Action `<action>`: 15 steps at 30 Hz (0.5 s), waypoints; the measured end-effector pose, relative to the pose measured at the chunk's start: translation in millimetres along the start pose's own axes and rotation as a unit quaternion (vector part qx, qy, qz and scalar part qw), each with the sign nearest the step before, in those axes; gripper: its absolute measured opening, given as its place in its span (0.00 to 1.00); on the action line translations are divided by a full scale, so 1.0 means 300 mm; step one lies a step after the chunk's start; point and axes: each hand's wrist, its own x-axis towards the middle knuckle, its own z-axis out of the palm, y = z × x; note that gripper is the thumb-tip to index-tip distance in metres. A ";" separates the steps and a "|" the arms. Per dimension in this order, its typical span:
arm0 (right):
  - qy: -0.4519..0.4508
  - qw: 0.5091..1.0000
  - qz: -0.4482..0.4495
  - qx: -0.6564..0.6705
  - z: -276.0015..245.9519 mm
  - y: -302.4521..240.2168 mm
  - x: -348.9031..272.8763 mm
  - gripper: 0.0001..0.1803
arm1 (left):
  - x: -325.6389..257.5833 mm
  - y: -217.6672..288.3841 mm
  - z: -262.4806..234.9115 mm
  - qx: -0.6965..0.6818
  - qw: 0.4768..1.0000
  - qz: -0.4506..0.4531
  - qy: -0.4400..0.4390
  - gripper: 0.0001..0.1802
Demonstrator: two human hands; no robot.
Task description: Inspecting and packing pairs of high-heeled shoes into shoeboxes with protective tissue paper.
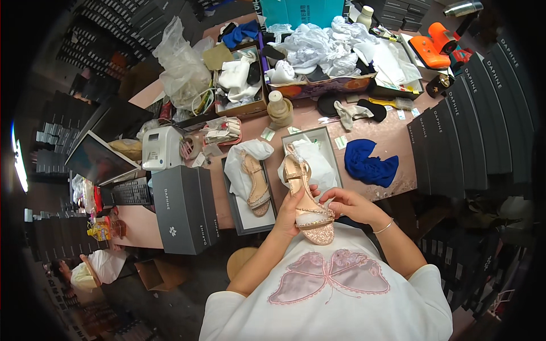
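A glittery rose-gold sandal (307, 199) with sparkling straps is held up in front of my chest, toe toward me. My left hand (289, 211) is wrapped round its side. On the opposite side, my right hand (351, 206) is closed with bent fingers at the front strap; the fingertips are partly hidden. A matching sandal (257, 190) lies on white tissue paper (242, 162) in the shoe box (250, 228) to the left. Beyond my hands stands the grey box lid (331, 146), with more white tissue (315, 165) in it.
A blue cloth (371, 163) lies at right, beside tall stacks of dark shoe boxes (460, 125). A bottle (278, 109), boxes of crumpled paper (330, 48) and an orange tool (433, 48) stand farther back. At left are a label printer (162, 148), a monitor (99, 158) and another person (102, 268).
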 end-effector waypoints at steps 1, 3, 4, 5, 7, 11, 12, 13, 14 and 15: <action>-0.011 1.000 -0.009 -0.015 0.003 0.011 0.000 0.16 | -0.005 -0.002 -0.002 -0.003 1.000 -0.006 -0.004 0.24; -0.034 0.991 -0.089 -0.094 0.005 0.018 0.003 0.16 | -0.022 0.010 0.007 0.015 1.000 -0.003 -0.006 0.25; -0.020 0.988 -0.093 -0.125 0.008 0.011 -0.003 0.15 | -0.025 0.010 0.010 0.009 1.000 -0.005 -0.001 0.25; -0.006 0.983 -0.098 -0.156 0.014 -0.004 -0.013 0.13 | -0.026 0.008 0.014 0.003 1.000 -0.007 0.003 0.25; 0.022 0.986 -0.070 -0.149 0.027 -0.006 -0.006 0.11 | -0.027 0.001 0.010 -0.006 1.000 -0.008 0.023 0.26; 0.044 0.996 -0.043 -0.057 0.068 0.024 0.004 0.11 | -0.033 -0.002 -0.033 -0.071 0.994 -0.082 0.033 0.30; 0.035 0.996 -0.066 -0.046 0.081 0.036 -0.001 0.12 | -0.034 -0.004 -0.040 -0.083 0.992 -0.089 0.021 0.29; 0.039 0.990 -0.117 -0.068 0.092 0.041 -0.014 0.17 | -0.032 -0.010 -0.050 -0.095 0.991 -0.096 0.010 0.29; 0.052 0.974 -0.147 -0.165 0.108 0.031 -0.025 0.19 | -0.034 -0.013 -0.057 -0.108 0.989 -0.100 -0.001 0.29; 0.065 0.947 -0.176 -0.260 0.130 0.013 -0.037 0.22 | -0.034 -0.021 -0.055 -0.152 0.982 -0.111 0.022 0.26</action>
